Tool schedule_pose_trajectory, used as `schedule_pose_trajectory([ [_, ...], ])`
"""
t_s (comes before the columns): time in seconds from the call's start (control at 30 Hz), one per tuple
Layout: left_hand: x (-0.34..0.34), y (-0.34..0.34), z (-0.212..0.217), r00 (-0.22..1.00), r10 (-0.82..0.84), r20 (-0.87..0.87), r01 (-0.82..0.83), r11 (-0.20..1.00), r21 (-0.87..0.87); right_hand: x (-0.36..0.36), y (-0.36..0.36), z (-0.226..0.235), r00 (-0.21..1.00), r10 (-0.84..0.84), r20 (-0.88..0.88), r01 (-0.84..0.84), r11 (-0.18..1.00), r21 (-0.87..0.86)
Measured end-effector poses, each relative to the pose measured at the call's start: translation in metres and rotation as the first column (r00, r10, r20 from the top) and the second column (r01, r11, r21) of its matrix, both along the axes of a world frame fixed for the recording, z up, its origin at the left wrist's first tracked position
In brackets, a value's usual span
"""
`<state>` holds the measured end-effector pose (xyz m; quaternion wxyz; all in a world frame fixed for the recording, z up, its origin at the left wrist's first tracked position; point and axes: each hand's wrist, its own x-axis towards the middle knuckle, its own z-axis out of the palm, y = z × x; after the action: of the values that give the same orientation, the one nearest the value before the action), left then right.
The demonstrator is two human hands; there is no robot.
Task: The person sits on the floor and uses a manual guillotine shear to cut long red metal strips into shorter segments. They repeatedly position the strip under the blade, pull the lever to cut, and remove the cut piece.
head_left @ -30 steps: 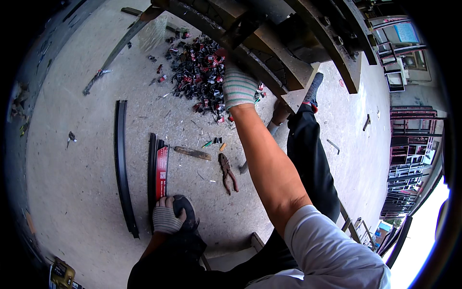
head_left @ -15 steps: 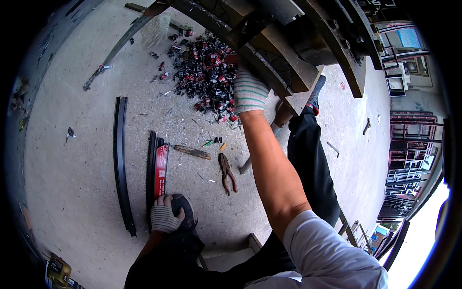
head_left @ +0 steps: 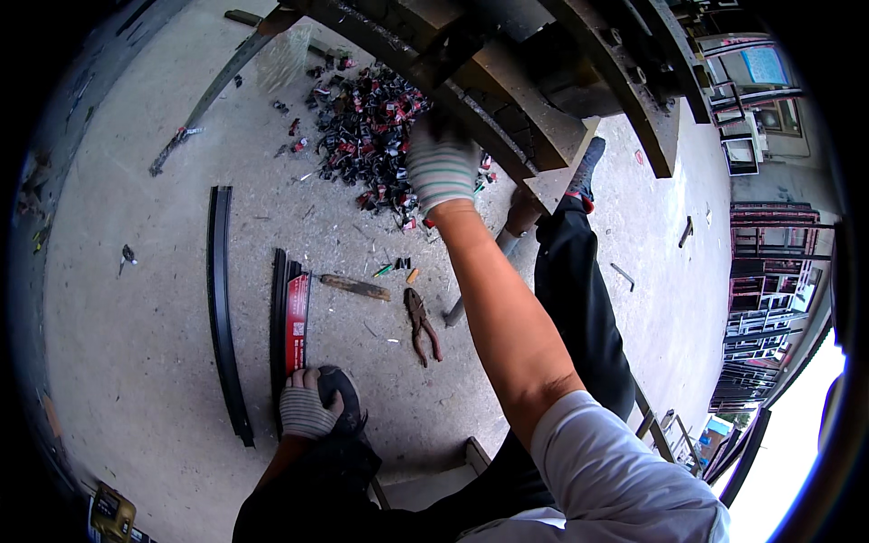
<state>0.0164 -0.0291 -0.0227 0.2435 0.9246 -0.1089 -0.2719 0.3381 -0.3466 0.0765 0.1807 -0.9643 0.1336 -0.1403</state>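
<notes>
Rough concrete floor — rusty pliers

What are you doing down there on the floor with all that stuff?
A person in striped work gloves is crouched over a concrete floor. The right hand reaches out over a pile of small black and red scraps, next to a heavy metal frame. The left hand rests low on a dark round thing by the knee; I cannot tell what it is. Between them lie long black strips, one with a red label, a pair of rusty pliers and a wooden-handled tool.
</notes>
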Motion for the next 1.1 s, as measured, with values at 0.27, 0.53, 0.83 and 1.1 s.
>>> schedule_pose_trajectory([
  [0.27, -0.001, 0.002, -0.002, 0.999, -0.022, 0.029, 0.022, 1.0, 0.008, -0.008, -0.013, -0.007, 0.998, 0.003, -0.064, 0.011, 0.976, 0.219],
  [0.53, 0.002, 0.0, -0.001, 0.998, -0.025, 0.053, 0.025, 1.0, 0.01, -0.005, -0.016, -0.021, 0.999, 0.04, -0.029, -0.045, 0.968, -0.248],
  [0.83, 0.0, 0.002, -0.005, 0.992, -0.052, 0.115, 0.055, 0.998, -0.03, -0.004, -0.012, -0.01, 0.995, 0.103, -0.015, -0.094, 0.822, -0.561],
  [1.1, 0.0, 0.0, 0.001, 0.997, -0.003, 0.08, 0.003, 1.0, 0.0, -0.014, -0.015, 0.004, 0.999, -0.026, 0.028, 0.012, 0.91, 0.414],
])
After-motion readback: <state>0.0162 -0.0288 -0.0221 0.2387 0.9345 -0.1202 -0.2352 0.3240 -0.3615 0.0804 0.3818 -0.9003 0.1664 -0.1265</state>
